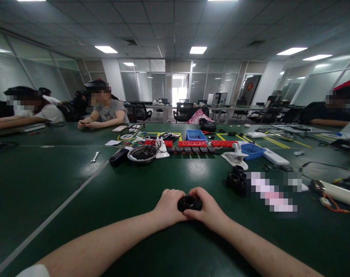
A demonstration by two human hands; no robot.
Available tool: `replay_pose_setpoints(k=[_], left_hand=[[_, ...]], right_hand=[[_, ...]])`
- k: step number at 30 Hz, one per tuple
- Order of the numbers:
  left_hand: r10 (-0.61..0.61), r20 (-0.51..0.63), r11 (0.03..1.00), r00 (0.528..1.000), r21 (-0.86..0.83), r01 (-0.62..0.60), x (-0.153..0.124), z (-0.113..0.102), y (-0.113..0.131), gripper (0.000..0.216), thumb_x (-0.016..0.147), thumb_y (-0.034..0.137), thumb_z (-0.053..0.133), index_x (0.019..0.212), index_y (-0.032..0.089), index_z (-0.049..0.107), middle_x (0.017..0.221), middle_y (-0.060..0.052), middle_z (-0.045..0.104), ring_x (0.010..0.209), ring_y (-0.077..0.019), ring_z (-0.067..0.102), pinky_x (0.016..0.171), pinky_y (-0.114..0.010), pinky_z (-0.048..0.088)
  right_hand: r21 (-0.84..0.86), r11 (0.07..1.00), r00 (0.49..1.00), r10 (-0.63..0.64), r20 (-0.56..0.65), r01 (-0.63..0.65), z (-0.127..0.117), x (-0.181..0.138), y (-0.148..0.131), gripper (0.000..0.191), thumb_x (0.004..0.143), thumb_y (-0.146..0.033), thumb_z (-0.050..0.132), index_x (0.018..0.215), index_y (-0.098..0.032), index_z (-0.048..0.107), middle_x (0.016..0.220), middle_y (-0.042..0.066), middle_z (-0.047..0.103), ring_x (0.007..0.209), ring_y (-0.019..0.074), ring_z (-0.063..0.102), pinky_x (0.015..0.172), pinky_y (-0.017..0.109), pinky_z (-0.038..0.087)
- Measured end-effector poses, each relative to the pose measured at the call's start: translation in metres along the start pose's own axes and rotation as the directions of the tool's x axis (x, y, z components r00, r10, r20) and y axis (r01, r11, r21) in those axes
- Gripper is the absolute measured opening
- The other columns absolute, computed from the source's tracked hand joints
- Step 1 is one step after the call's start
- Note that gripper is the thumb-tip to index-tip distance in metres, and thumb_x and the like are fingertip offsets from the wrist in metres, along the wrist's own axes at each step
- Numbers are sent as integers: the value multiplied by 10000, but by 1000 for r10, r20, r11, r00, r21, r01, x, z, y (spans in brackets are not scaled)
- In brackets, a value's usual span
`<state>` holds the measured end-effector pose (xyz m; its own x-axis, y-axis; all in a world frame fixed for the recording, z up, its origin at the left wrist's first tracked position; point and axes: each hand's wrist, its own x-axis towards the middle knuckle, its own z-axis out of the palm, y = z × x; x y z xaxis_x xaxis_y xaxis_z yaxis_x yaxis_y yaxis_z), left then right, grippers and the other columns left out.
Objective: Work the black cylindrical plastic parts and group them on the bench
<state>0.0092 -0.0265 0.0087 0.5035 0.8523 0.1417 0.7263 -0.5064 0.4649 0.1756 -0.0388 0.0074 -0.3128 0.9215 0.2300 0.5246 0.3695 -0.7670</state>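
Gripping a small black ring-shaped fitting [189, 202] between both hands, a person works low over a green matte table [77, 181]; the left hand [169, 207] and right hand [206, 209] curl closed around it. A firm, even two-sided hold looks wise. More glossy black fittings [236, 179] cluster nearby.

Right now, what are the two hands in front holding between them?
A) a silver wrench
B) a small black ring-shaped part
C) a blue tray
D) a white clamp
B: the left hand and right hand both grip a small black ring-shaped part just above the green table.
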Motion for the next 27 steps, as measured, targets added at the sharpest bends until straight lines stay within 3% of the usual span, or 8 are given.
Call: replay_pose_setpoints(k=[3,7,11,13,16,19,22,27], left_hand=[[56,57,997,997,-49,-54,3,-5,-5,354,604,444,695,834,192,600,785,5,599,760,-200,559,713,-293,393],[170,171,971,970,-198,-135,8,-13,-15,416,604,402,726,962,226,607,890,28,620,803,-169,576,667,-223,412],[174,183,966,968,-224,-131,9,-13,-19,410,615,393,714,960,200,606,882,5,609,807,-191,570,674,-249,413],[144,151,975,978,-191,-114,7,-12,-17,462,599,428,711,976,189,590,889,-15,593,824,-215,555,696,-283,411],[86,30,989,996,-125,-82,1,-12,-13,643,526,476,736,1073,213,522,998,-39,556,935,-255,504,801,-346,385],[28,-79,998,997,-54,-32,-3,-11,-8,671,499,496,736,1066,220,507,1023,-42,541,955,-263,486,839,-364,364],[-2,-63,1000,998,-20,1,-4,-7,-4,563,523,504,712,966,202,540,932,-34,556,872,-250,511,783,-350,380],[-28,21,999,999,-17,29,-2,-2,-4,326,591,437,681,754,183,559,782,-20,547,785,-230,520,686,-307,386]], right_hand=[[160,987,986,-62,155,36,-8,5,6,357,620,-215,685,944,-185,539,901,21,538,843,188,507,744,321,408],[341,940,908,-130,397,-14,-21,16,17,443,667,-260,664,1084,-184,534,1014,38,523,913,198,516,800,344,403],[366,931,868,-168,468,-17,-26,18,19,464,703,-271,634,1144,-202,508,1066,40,495,978,203,498,853,352,382],[325,946,892,-151,427,5,-24,12,16,557,681,-298,661,1191,-208,457,1094,50,482,982,212,493,840,356,394],[171,984,962,-91,257,48,-18,1,8,716,587,-357,735,1206,-205,410,1085,65,483,960,234,491,805,369,406],[8,999,998,-37,51,36,-9,-5,-2,602,580,-383,730,1088,-195,468,990,51,507,892,228,500,765,361,404],[-50,997,998,52,-43,-54,-1,-7,-9,490,577,-345,726,971,-186,480,892,29,519,807,204,506,695,327,404],[-33,994,994,98,-40,-100,7,-7,-8,359,581,-268,712,840,-186,477,806,6,518,742,179,494,644,296,390]])
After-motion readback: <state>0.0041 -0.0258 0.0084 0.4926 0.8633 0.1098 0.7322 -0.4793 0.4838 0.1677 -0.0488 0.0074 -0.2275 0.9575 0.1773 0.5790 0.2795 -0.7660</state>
